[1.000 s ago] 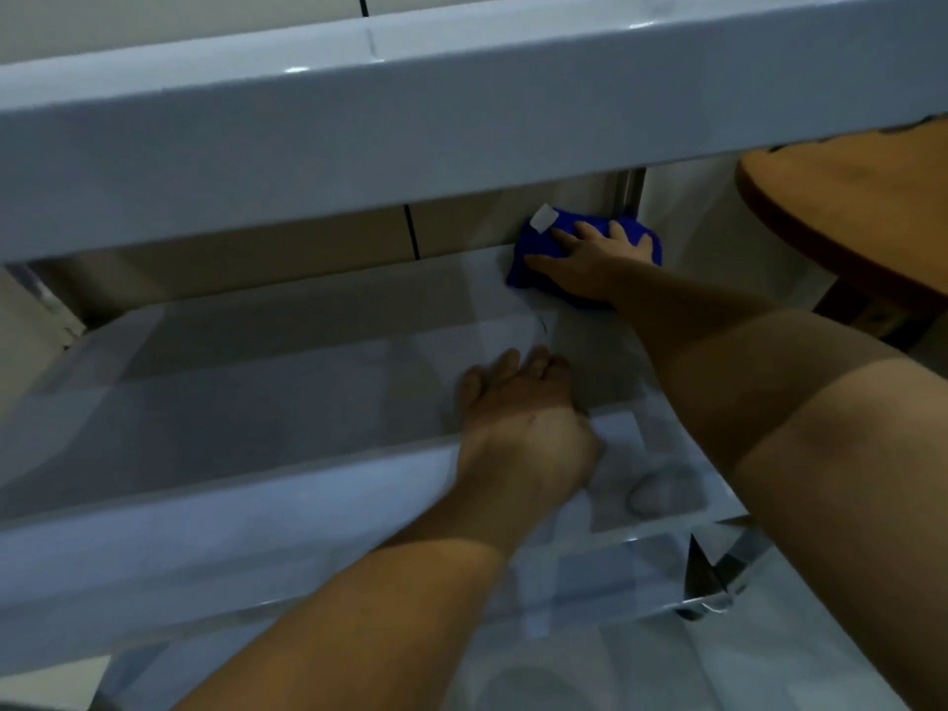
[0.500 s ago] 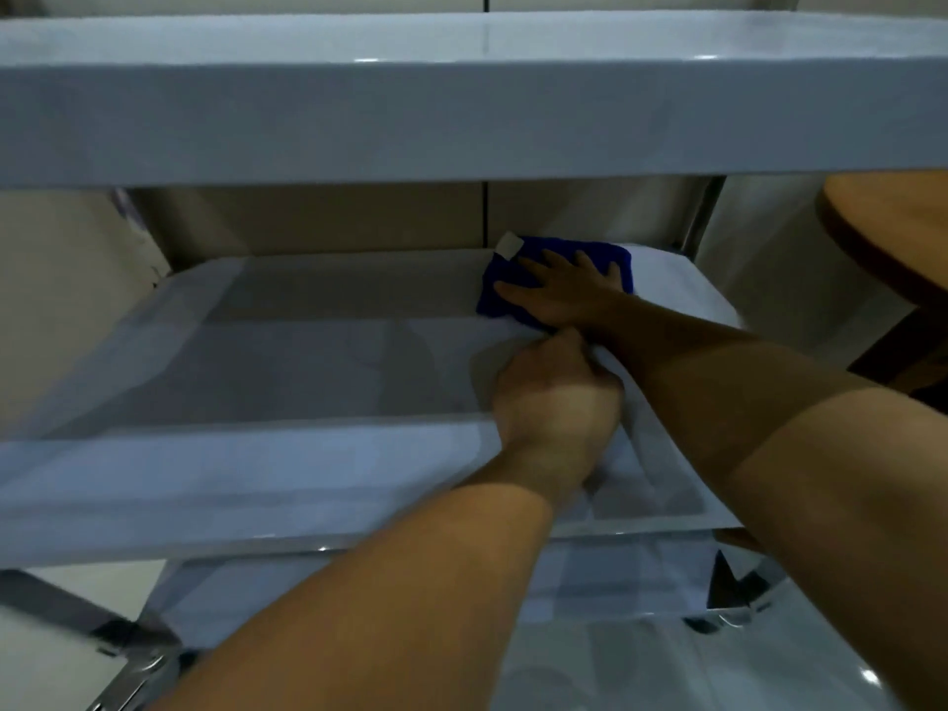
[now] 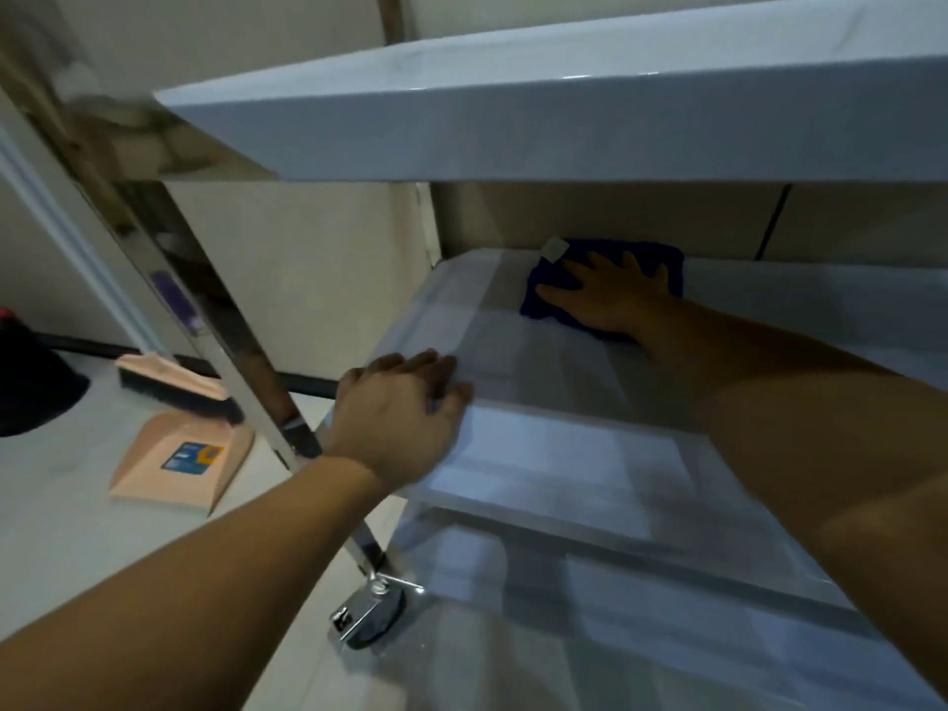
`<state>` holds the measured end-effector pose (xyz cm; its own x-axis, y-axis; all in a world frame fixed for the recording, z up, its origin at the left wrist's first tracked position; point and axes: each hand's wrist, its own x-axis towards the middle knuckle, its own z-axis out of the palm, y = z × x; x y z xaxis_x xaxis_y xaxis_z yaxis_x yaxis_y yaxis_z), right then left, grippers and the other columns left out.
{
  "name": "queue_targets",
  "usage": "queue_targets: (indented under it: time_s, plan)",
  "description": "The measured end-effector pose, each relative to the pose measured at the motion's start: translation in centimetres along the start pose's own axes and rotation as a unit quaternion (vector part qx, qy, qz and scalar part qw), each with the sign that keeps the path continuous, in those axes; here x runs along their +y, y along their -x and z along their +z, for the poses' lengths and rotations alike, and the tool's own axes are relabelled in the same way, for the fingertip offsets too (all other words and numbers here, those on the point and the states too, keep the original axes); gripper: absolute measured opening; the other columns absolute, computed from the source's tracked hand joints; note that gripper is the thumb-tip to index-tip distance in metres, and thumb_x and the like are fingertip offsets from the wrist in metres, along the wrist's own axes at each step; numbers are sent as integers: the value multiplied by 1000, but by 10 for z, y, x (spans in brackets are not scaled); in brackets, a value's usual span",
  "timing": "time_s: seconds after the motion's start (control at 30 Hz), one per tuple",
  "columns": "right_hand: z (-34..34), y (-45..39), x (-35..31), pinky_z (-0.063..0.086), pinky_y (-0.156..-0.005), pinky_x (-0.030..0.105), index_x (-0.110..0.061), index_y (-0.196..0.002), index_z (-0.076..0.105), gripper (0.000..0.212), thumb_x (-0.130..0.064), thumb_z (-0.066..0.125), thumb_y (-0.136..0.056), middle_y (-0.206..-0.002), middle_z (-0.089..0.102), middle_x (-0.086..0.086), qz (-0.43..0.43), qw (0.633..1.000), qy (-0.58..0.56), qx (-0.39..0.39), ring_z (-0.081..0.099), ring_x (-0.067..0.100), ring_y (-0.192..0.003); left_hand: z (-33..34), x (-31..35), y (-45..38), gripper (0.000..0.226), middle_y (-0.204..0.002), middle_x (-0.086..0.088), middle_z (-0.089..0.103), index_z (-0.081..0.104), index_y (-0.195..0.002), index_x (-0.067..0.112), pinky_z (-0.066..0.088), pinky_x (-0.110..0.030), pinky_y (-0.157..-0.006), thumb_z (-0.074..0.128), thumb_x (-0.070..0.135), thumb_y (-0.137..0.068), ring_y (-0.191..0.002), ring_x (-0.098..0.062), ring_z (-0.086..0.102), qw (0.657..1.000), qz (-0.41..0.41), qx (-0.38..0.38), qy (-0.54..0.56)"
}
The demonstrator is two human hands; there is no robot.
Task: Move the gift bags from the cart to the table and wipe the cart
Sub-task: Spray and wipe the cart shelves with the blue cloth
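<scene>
The cart has white glossy shelves; its middle shelf (image 3: 538, 351) lies in front of me under the top shelf (image 3: 513, 125). A dark blue cloth (image 3: 662, 259) with a small white tag sits at the shelf's far edge. My right hand (image 3: 610, 295) presses flat on the cloth with fingers spread. My left hand (image 3: 405, 407) rests on the shelf's front left corner, fingers straight over the rim. No gift bags are in view.
A shiny metal cart post (image 3: 225, 341) runs down to a caster wheel (image 3: 367, 613) at the left. On the floor left of the cart lie a pink dustpan (image 3: 179, 459) and a brush (image 3: 174, 384). A lower shelf (image 3: 667, 633) sits beneath.
My right hand slid the cloth leftward along the shelf's far edge. My left hand moved from the shelf's front middle to the front left corner. My head turned left.
</scene>
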<state>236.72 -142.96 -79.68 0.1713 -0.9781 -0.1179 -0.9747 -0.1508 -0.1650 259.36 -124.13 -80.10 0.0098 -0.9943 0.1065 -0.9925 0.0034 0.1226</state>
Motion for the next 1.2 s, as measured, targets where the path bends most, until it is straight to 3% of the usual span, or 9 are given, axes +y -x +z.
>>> queue_targets:
  time_s: [0.17, 0.27, 0.4, 0.47, 0.73, 0.8, 0.87, 1.07, 1.2]
  plan:
    - [11, -32, -79, -4, -119, 65, -43, -160, 5, 85, -86, 18, -88, -170, 0, -3, -42, 999, 10, 2, -4, 39, -153, 4, -3, 0, 46, -133, 7, 60, 59, -129, 32, 32, -45, -107, 32, 55, -101, -127, -24, 50, 998, 25, 44, 29]
    - [15, -49, -115, -4, -117, 69, -45, -159, 7, 85, -87, 17, -86, -170, 2, -2, -53, 999, 9, -4, -3, 40, -153, 7, -7, -1, 45, -127, 7, 63, 61, -124, 32, 31, -49, -110, 30, 55, -100, -124, -23, 51, 997, 33, 49, 43]
    - [17, -56, -142, -2, -117, 70, -43, -159, 3, 88, -88, 17, -85, -169, 1, -2, -36, 999, 24, -12, -3, 42, -152, 13, -9, -4, 44, -90, 9, 60, 63, -91, 29, 38, -48, -100, 26, 51, -96, -95, -17, 54, 994, 24, 82, 68]
    - [17, -51, -148, -1, -117, 69, -41, -160, 4, 88, -87, 17, -86, -169, 1, -3, -27, 999, 21, -13, -2, 43, -152, 13, -10, -3, 38, -83, 6, 58, 58, -84, 28, 38, -45, -97, 25, 44, -93, -89, -16, 51, 990, 11, 89, 106]
    - [32, 13, -159, -1, -116, 69, -46, -157, 18, 83, -82, 22, -82, -169, 8, -7, -104, 994, -10, -9, 2, 39, -153, 10, -10, -1, 25, -91, -5, 66, 61, -87, 19, 40, -44, -94, 42, 32, -96, -95, -25, 55, 985, -7, 101, 143]
    - [31, 30, -150, 0, -117, 67, -45, -154, 27, 69, -71, 33, -90, -168, 14, -8, -98, 994, -43, 7, 5, 36, -153, 10, -8, 2, 25, -90, -7, 67, 58, -80, 20, 43, -41, -90, 43, 32, -96, -93, -27, 57, 984, -10, 107, 139]
    - [29, 46, -131, -2, -118, 63, -43, -155, 27, 65, -65, 38, -95, -168, 13, -10, -83, 995, -57, 17, 4, 31, -154, 7, -2, 4, 33, -94, -7, 69, 62, -87, 18, 45, -41, -87, 40, 39, -100, -94, -29, 59, 990, 2, 100, 99]
    - [24, 91, -43, -3, -121, 59, -42, -159, 17, 70, -71, 30, -96, -168, 7, -13, -3, 999, -36, 40, 1, 24, -155, -12, 27, -1, 36, -125, -12, 61, 54, -124, 12, 39, -43, -96, 37, 36, -104, -115, -34, 55, 997, -13, -29, -69]
    - [12, 120, 27, -2, -121, 59, -41, -159, 15, 72, -73, 30, -96, -168, 4, -14, 57, 997, -34, 43, 0, 23, -155, -8, 130, 22, 38, -128, -11, 57, 54, -128, 13, 36, -44, -98, 45, 37, -99, -120, -34, 48, 992, 99, -74, -15]
